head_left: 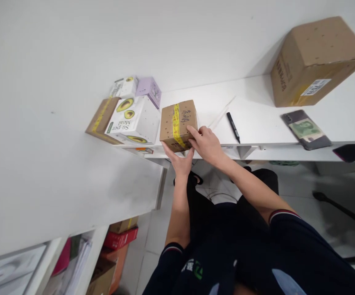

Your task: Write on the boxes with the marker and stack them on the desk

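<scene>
On the bench (251,92), both hands (182,164) (208,144) grip the taped cardboard box (179,125) — probably light, stiff; opposite lower edges seem safest to hold.

Office-like room, white desk (251,127)

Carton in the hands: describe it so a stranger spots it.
On the white desk, left hand and right hand hold this brown carton at the front edge. Yellow tape crosses it. Unlike the yellow-taped carton beside the avocado box, it shows black handwriting.
</scene>
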Tool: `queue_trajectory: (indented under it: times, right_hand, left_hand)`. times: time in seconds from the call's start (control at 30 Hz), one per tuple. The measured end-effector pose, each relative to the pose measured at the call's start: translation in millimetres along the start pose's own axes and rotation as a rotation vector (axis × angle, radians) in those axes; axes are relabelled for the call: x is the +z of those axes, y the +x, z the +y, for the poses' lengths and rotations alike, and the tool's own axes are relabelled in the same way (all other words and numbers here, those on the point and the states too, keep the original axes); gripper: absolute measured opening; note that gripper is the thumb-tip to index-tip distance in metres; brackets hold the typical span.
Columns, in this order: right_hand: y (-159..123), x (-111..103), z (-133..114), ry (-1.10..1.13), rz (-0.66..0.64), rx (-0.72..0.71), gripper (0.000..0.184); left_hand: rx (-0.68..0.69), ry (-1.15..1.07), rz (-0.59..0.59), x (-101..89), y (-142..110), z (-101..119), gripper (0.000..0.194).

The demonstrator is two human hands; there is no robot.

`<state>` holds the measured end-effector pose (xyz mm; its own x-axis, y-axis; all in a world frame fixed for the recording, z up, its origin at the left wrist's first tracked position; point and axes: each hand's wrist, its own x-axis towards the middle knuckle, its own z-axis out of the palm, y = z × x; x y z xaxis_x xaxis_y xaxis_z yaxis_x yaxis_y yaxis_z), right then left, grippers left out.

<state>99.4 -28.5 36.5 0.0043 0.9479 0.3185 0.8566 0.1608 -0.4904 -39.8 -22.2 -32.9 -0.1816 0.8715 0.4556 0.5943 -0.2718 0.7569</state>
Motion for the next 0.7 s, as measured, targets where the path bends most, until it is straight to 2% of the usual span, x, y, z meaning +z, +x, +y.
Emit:
queue_trajectory:
  times: [0.07,0.13,0.2,0.27,0.33,0.43,0.53,0.6,0.7]
  right_hand:
    - [6,4,-1,0.037,-0.014,0.002,0.051]
    - [7,2,8,0.134,-0.019,-0.050,0.052]
    - [5,-5,26,0.240,0.016,-0.112,0.052]
    - [0,-16,55,0.297,0.116,-0.116,0.050]
    - [-5,-29,94,0.281,0.257,-0.030,0.047]
    - [-11,-42,162,0.193,0.454,0.193,0.043]
    - [-20,-45,217,0.082,0.542,0.377,0.039]
    - [-25,-42,236,0.090,0.533,0.467,0.036]
    - [-29,-39,240,0.152,0.510,0.534,0.032]
  left_hand:
    - [0.028,0.131,0.005,6.0,9,13,0.117]
    - [0.036,0.253,0.014,13.2,21,26,0.108]
    - [0.036,0.348,0.015,20.2,34,36,0.098]
    - [0.043,0.417,-0.006,26.5,51,42,0.094]
    - [0.074,0.471,-0.049,32.6,73,43,0.092]
    - [0.161,0.542,-0.145,43.9,114,40,0.089]
    - [0.212,0.581,-0.230,58.0,159,36,0.086]
    - [0.224,0.606,-0.277,67.4,186,35,0.081]
    - [0.201,0.669,-0.305,78.7,221,30,0.079]
